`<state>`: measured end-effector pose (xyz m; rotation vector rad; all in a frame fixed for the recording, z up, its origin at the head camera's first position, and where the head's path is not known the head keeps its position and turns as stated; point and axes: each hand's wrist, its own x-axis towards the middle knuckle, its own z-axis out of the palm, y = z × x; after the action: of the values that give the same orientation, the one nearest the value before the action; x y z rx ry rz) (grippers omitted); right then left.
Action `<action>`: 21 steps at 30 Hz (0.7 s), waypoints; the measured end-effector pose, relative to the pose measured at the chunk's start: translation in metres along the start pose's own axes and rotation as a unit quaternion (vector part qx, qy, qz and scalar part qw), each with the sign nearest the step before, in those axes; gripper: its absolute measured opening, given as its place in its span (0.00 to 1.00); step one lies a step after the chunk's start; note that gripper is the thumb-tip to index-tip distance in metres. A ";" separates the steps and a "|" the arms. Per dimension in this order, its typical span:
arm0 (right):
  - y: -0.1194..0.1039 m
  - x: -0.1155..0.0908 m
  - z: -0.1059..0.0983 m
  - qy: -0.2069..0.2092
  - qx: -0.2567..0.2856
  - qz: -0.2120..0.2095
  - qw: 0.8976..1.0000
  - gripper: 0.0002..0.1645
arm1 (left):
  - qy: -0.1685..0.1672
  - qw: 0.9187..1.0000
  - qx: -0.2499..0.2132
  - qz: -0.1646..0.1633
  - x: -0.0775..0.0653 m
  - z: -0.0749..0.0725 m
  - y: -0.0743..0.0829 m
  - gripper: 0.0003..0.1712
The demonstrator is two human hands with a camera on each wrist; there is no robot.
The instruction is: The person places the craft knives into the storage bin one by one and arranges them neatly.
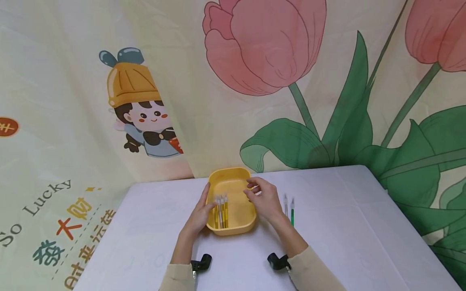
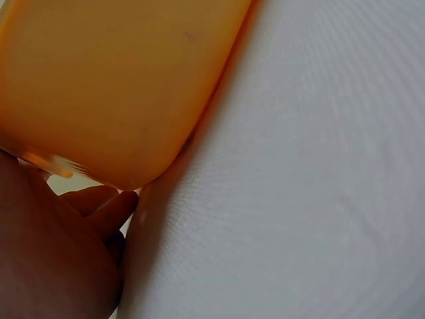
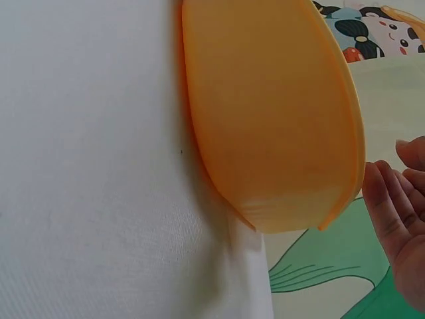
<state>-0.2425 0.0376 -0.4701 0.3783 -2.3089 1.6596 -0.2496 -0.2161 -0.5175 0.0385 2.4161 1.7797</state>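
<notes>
A yellow tray (image 1: 238,218) with rounded corners sits on the white table. Several slim yellow pens (image 1: 222,212) with clear tips lie side by side in its left part. My left hand (image 1: 198,214) holds the tray's left side, thumb over the rim and fingers along the outer wall. In the left wrist view, fingers (image 2: 109,209) show below the tray's corner. Over the right rim hovers my right hand (image 1: 265,198), its fingers loosely bent and nothing visible between them. Right of that hand, a green pen (image 1: 292,212) and a clear pen (image 1: 286,205) lie on the table, partly behind the forearm.
The white tablecloth (image 1: 346,242) reaches back to a printed curtain (image 1: 218,133) with tulips and a cartoon figure. Black wrist cameras (image 1: 278,262) stick inward from both wrists above the table's near part.
</notes>
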 end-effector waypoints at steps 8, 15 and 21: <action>0.000 0.001 -0.007 0.012 -0.007 0.021 1.000 0.19 | 0.003 1.000 0.001 -0.003 0.000 -0.001 -0.002 0.43; 0.000 0.001 -0.013 0.017 0.000 0.034 0.999 0.20 | 0.008 1.000 0.008 0.002 0.000 -0.001 -0.001 0.43; 0.002 0.000 -0.017 0.021 -0.002 0.049 0.999 0.19 | 0.003 1.000 0.012 0.009 -0.001 -0.001 0.000 0.43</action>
<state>-0.2421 0.0548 -0.4667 0.2313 -2.3349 1.6902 -0.2491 -0.2166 -0.5171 0.0583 2.4496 1.7599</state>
